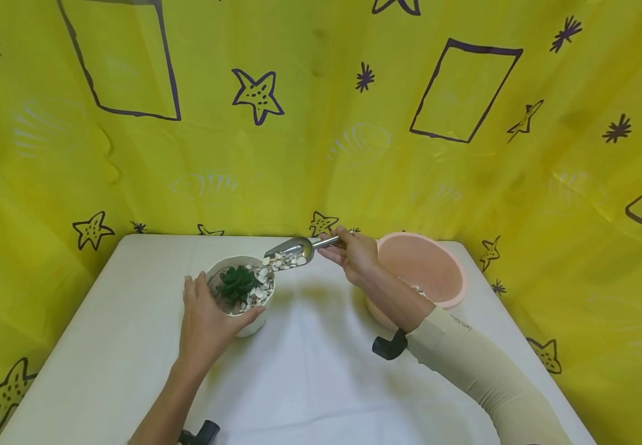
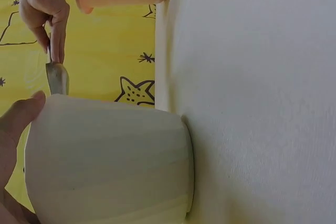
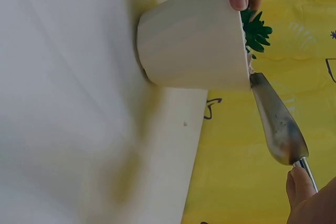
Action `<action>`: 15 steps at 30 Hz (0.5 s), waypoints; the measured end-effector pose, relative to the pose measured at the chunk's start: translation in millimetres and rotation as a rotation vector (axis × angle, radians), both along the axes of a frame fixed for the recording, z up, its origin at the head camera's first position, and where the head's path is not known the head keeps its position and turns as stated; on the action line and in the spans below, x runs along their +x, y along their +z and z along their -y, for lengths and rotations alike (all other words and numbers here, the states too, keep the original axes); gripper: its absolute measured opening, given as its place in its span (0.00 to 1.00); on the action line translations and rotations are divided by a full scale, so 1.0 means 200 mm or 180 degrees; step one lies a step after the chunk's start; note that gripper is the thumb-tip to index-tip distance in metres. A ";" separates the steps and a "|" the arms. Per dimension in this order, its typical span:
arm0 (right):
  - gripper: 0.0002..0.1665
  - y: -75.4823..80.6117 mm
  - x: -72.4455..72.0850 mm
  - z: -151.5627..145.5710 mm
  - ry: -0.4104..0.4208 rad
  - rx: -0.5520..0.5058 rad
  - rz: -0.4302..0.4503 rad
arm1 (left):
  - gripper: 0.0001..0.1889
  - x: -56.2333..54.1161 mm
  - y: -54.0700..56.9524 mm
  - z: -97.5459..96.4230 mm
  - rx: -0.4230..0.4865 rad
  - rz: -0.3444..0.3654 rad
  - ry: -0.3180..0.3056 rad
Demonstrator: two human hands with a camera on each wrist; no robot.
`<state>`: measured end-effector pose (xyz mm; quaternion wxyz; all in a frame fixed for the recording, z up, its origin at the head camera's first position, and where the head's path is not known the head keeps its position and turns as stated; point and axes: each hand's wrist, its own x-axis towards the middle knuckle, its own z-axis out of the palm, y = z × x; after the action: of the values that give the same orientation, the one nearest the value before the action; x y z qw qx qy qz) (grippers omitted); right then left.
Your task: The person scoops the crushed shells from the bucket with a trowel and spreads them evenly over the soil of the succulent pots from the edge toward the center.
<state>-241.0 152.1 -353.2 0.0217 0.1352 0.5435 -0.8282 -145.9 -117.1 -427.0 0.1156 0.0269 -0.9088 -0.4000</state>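
Fingers spread around a white pot, our left hand grips it at the rim, thumb on the near side, as our right hand pinches the slim, rod-like handle of a shiny metal scoop. The pot stands upright on the left half of the tabletop, its smooth, matte wall narrowing toward a round base. Inside it sits a dark green plant with pointed leaves in a rosette, pale stones gathered along its right side. We see the scoop tilted down toward the pot, its rounded, trough-shaped bowl loaded with more flat, chip-like stones in white and cream, and its lip at the rim on the right. Behind our right forearm stands a round bucket of smooth pink material, well apart from the pot; a few stones show in it, though the arm hides much of the inside. A cream sleeve, finely wrinkled, covers that arm, and a black mount juts out by the wrist. The tabletop wears a white covering, lightly creased, and a glossy yellow curtain, printed with dark starfish and rough four-sided outlines, hangs in soft folds around it.
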 end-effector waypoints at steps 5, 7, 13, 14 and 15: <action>0.12 0.00 0.00 0.00 -0.0018 -0.0020 0.0020 | 0.69 -0.02 0.01 0.04 0.0038 0.0127 -0.0241; 0.12 0.00 0.00 -0.01 -0.0018 -0.0029 0.0012 | 0.69 -0.03 0.01 0.06 0.0043 0.0155 -0.0331; 0.13 0.01 0.00 -0.01 -0.0011 -0.0007 -0.0005 | 0.69 -0.05 0.02 0.10 0.0034 0.0164 -0.0567; 0.13 0.01 0.00 -0.01 -0.0008 0.0002 0.0001 | 0.69 -0.06 0.02 0.11 0.0029 0.0165 -0.0597; 0.14 0.01 0.00 -0.01 -0.0005 0.0008 0.0007 | 0.69 -0.06 0.02 0.12 0.0025 0.0167 -0.0622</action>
<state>-240.8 153.4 -350.6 0.0215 0.1366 0.5444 -0.8274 -157.6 -140.3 -423.3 0.0520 -0.0510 -0.9082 -0.4121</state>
